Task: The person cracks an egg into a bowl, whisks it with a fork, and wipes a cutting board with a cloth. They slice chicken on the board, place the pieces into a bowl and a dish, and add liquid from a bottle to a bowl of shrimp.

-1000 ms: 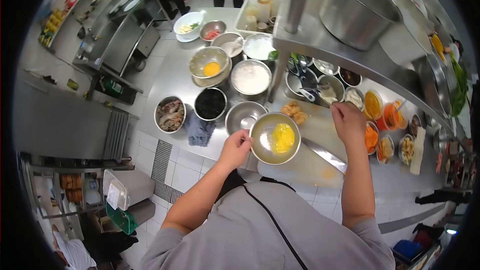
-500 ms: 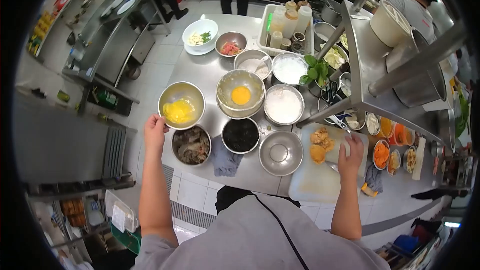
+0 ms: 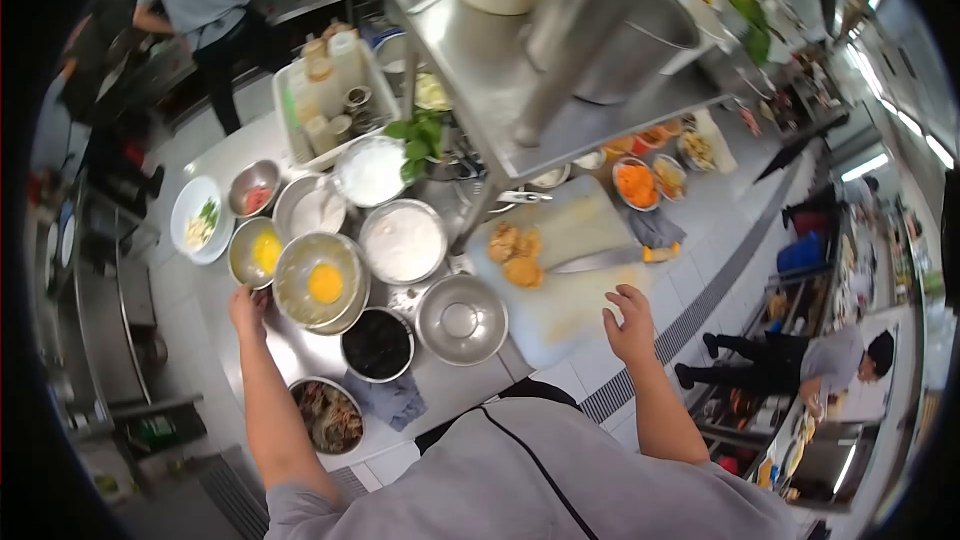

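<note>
My left hand (image 3: 247,313) is at the near rim of a metal bowl (image 3: 240,258) with beaten yellow egg in it, its fingers closed on the rim. Right beside that bowl stands a larger metal mixing bowl (image 3: 290,290) with an egg yolk (image 3: 325,283). My right hand (image 3: 628,325) is held up, fingers apart and holding nothing, near the right edge of the cutting board (image 3: 585,215). On the board lie golden-brown pieces of food (image 3: 515,252) and a knife (image 3: 595,260) with a yellow-ended handle.
Two bowls of white powder (image 3: 403,240), a bowl of dark pieces (image 3: 378,344), a bowl of shrimp (image 3: 330,418) and a bare metal bowl (image 3: 462,320) crowd the table. A steel shelf (image 3: 470,90) overhangs the back. Other people stand farther off, including one at right (image 3: 825,365).
The view has swung to the right. My left hand has moved the egg bowl from the table's left side back beside the other bowls. My right hand has drawn away from the board's food.
</note>
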`<act>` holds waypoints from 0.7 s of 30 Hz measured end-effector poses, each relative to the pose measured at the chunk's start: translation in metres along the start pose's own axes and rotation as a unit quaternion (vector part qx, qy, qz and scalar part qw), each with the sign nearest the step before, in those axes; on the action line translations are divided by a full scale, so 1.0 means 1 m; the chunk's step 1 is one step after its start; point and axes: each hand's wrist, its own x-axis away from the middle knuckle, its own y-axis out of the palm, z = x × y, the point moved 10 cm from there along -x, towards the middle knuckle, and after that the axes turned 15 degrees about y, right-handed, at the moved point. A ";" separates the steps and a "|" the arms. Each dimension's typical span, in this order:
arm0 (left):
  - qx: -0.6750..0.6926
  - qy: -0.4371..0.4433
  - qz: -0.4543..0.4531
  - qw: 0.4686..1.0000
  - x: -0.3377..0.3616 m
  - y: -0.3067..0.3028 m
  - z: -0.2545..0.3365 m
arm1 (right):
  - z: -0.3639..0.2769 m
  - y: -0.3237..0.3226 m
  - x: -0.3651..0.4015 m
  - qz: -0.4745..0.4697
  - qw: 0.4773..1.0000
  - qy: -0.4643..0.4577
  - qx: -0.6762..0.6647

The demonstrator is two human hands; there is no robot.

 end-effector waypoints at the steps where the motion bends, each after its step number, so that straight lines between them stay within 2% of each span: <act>1: 0.024 -0.010 -0.012 1.000 -0.008 0.007 -0.005 | 0.007 -0.002 0.002 -0.009 1.000 0.011 -0.003; 3: 0.024 -0.022 -0.042 0.999 -0.019 0.021 -0.011 | 0.022 -0.007 0.004 -0.002 1.000 0.029 -0.004; 6: -0.021 -0.027 -0.030 0.999 -0.016 0.023 -0.006 | 0.048 -0.009 0.004 -0.017 0.999 0.048 0.004; 9: -0.013 -0.009 0.017 1.000 -0.010 0.005 -0.005 | 0.080 -0.006 -0.010 -0.042 0.997 0.053 0.027; 11: -0.049 0.050 0.054 0.996 0.014 -0.009 0.032 | 0.111 -0.008 -0.032 -0.043 0.994 0.080 0.065; 12: -0.051 0.053 0.054 0.996 0.035 -0.008 0.047 | 0.125 -0.009 -0.046 -0.044 0.994 0.080 0.062; 14: -0.127 0.193 0.143 0.963 0.096 -0.016 0.110 | 0.164 -0.013 -0.077 -0.025 0.988 0.117 0.095; 15: -0.128 0.197 0.149 0.961 0.132 -0.003 0.130 | 0.183 -0.008 -0.092 -0.028 0.989 0.112 0.089; 17: -0.170 0.264 0.194 0.929 0.224 0.024 0.171 | 0.210 -0.004 -0.118 0.055 0.971 0.028 0.229; 18: -0.175 0.267 0.209 0.924 0.265 0.038 0.170 | 0.227 -0.004 -0.129 0.049 0.974 0.017 0.220; 20: -0.221 0.322 0.138 0.910 0.342 0.095 0.171 | 0.261 0.016 -0.148 -0.044 0.975 -0.021 0.218; 21: -0.185 0.331 0.124 0.917 0.382 0.132 0.162 | 0.269 0.015 -0.154 -0.052 0.976 -0.035 0.209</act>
